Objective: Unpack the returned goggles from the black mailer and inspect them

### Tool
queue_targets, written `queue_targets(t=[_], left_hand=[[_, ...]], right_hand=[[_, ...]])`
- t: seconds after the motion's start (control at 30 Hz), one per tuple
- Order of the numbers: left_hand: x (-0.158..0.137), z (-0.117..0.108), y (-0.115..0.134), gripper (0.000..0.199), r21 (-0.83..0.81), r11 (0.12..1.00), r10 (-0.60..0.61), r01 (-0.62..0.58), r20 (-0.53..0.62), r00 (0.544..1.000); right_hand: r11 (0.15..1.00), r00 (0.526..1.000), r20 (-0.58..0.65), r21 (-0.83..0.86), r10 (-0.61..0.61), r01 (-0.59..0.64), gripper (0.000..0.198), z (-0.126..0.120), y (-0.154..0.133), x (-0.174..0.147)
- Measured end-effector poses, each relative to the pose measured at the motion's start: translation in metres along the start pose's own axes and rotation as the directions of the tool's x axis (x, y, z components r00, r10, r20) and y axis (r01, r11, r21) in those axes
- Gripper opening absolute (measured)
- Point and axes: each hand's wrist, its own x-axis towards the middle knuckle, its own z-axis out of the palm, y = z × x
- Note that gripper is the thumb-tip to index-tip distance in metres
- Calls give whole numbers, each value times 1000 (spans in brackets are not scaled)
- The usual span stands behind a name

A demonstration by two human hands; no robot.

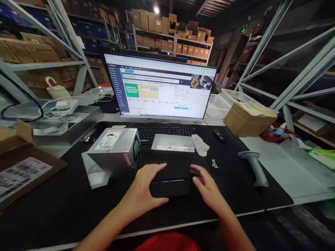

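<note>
A black, flat-sided box (170, 189) lies on the black desk mat in front of me, with a thin bright line along its upper part. My left hand (143, 186) is wrapped round its left end, thumb on the near side and fingers on the far side. At the right end is my right hand (205, 184), fingers curved and apart; whether the fingertips touch the box I cannot tell. Behind it sits a shallow silver open tray (172, 143) beside a crumpled white piece of paper (201, 145). A silver-grey printed carton (115, 148) stands left, its white flap hanging down.
A monitor (162, 90) rises behind a keyboard (167, 131). To the right are a mouse (219, 136), a barcode scanner (253, 167) and a cardboard box (247, 118) of papers. An opened brown carton (26, 170) occupies the left side.
</note>
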Motion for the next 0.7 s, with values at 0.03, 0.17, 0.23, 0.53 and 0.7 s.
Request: queue_targets(t=[0.03,0.17,0.23,0.53,0.7], left_hand=[[1,-3,-1,85,-6,1000,1,-1,-5,1000],[2,-13,-3,84,-8,1000,7,-7,13,1000],[1,-16,-3,89,2,1000,8,-8,44,999],[-4,2,5,107,59,995,68,-75,112,991],[-5,4,13,120,19,997,69,-72,131,989]], right_hand=[[998,998,63,52,17,-20,49,4,0,-4],[974,982,161,183,103,-132,57,18,3,-14],[960,975,131,191,182,-205,52,21,7,-13],[974,987,46,-164,-151,157,75,9,-17,-24],[814,919,290,-443,-267,377,120,31,-45,-14]])
